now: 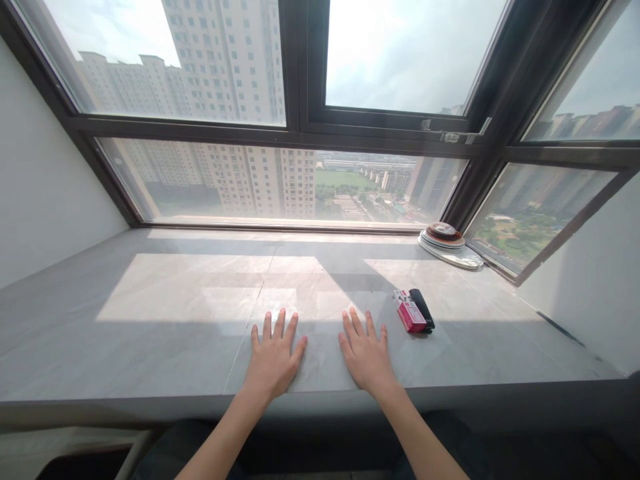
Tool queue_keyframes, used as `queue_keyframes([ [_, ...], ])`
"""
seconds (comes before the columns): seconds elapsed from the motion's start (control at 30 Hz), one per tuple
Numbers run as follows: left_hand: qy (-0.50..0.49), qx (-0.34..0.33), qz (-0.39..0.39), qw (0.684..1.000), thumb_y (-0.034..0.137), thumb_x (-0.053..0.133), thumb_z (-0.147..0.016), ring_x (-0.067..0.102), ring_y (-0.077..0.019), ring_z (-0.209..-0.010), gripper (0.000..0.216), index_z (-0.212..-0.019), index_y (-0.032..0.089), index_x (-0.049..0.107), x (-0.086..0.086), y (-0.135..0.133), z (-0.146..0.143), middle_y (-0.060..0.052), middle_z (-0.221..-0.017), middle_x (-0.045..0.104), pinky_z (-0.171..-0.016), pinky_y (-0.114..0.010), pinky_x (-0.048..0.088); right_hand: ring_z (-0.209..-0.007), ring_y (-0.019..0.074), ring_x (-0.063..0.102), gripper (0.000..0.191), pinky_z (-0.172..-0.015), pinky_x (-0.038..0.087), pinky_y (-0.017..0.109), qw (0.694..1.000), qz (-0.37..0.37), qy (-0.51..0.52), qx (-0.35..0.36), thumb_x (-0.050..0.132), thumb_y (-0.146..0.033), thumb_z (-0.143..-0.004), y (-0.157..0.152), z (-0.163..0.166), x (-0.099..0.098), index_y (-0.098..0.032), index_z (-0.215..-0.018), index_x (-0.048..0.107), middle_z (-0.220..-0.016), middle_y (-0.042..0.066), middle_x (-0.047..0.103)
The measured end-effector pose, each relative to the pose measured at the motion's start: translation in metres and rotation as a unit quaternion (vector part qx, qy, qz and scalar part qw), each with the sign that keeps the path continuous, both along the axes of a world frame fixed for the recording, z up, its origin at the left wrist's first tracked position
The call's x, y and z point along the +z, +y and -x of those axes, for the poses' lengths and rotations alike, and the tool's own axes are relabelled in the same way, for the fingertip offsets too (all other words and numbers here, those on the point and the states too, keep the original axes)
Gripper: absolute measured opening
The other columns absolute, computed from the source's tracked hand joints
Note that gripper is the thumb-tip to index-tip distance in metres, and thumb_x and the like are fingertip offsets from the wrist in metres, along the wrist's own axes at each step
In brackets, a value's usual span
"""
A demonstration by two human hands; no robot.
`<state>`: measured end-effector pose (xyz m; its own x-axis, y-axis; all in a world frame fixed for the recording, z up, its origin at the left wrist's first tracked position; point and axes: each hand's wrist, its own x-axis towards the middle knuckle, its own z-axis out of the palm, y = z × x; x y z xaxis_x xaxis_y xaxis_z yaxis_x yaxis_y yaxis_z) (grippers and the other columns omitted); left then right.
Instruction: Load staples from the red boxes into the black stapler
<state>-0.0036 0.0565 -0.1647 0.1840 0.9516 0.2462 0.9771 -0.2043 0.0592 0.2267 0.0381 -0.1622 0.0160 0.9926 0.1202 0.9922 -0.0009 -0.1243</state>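
Observation:
My left hand (pixel 273 360) lies flat on the pale marbled window sill (pixel 170 360), fingers spread and nothing under or in them that I can see. To its right my right hand (pixel 367 353) rests palm down on the same surface, its fingers also apart and empty. Just beyond and to the right of my right hand sit a pink and white small box (pixel 411 315) and a black stapler-like object (pixel 423 311), side by side and touching. Neither hand touches them.
A stack of plates or round lids (pixel 443 240) stands in the far right corner by the window frame (pixel 470 180). White walls (pixel 50 180) bound the sill left and right. Its front edge (pixel 320 395) runs below my wrists. A thin dark strip (pixel 560 328) lies along the right wall.

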Motion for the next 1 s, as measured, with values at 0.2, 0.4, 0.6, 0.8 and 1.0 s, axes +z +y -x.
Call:
queue_keyframes([
  [0.2,0.0,-0.004,-0.001,1.0,0.057,0.026,-0.104,0.007,-0.0399,-0.158,0.063,-0.163,0.034,0.029,-0.0002,0.001,0.001,-0.002,-0.172,0.018,-0.122,-0.066,0.011,-0.157,0.0345,0.001,0.058,-0.122,0.004,0.063,1.0,-0.021,-0.003,0.003,0.023,-0.047,-0.108,0.0,-0.0004,-0.002,-0.035,-0.165,0.024,-0.172,-0.005,0.012],
  [0.4,0.005,-0.001,0.003,1.0,0.056,0.027,-0.104,0.006,-0.0404,-0.158,0.063,-0.163,0.034,0.029,0.0015,-0.0001,-0.0004,-0.003,-0.171,0.019,-0.121,-0.067,0.01,-0.157,0.0342,0.0,0.06,-0.122,0.004,0.063,1.0,-0.017,0.004,0.003,0.022,-0.052,-0.108,-0.0022,0.0002,0.0005,-0.034,-0.165,0.024,-0.172,-0.004,0.013],
  [0.6,0.01,-0.008,0.0,1.0,0.056,0.026,-0.105,0.007,-0.0401,-0.158,0.064,-0.163,0.032,0.027,0.0027,-0.002,-0.0001,-0.005,-0.171,0.019,-0.122,-0.066,0.011,-0.157,0.0354,0.001,0.06,-0.122,0.003,0.063,1.0,-0.021,0.004,0.002,0.022,-0.053,-0.108,-0.0033,0.0006,-0.0006,-0.034,-0.165,0.024,-0.172,-0.003,0.012],
  [0.8,0.016,-0.008,0.007,1.0,0.055,0.026,-0.105,0.007,-0.0398,-0.158,0.064,-0.164,0.031,0.026,0.0039,-0.0024,-0.0003,-0.005,-0.171,0.019,-0.122,-0.066,0.011,-0.157,0.0351,0.0,0.061,-0.122,0.002,0.063,1.0,-0.017,0.011,0.001,0.024,-0.055,-0.108,-0.0028,0.0005,-0.0015,-0.035,-0.166,0.023,-0.172,-0.003,0.012],
  [1.0,0.018,-0.003,0.013,1.0,0.055,0.028,-0.105,0.006,-0.0398,-0.158,0.063,-0.164,0.033,0.026,0.0034,-0.0016,-0.0007,-0.005,-0.171,0.02,-0.122,-0.066,0.011,-0.157,0.0361,0.001,0.062,-0.122,0.001,0.064,1.0,-0.019,0.006,-0.001,0.026,-0.054,-0.108,-0.0031,0.0011,-0.0011,-0.034,-0.166,0.022,-0.172,-0.004,0.011],
])
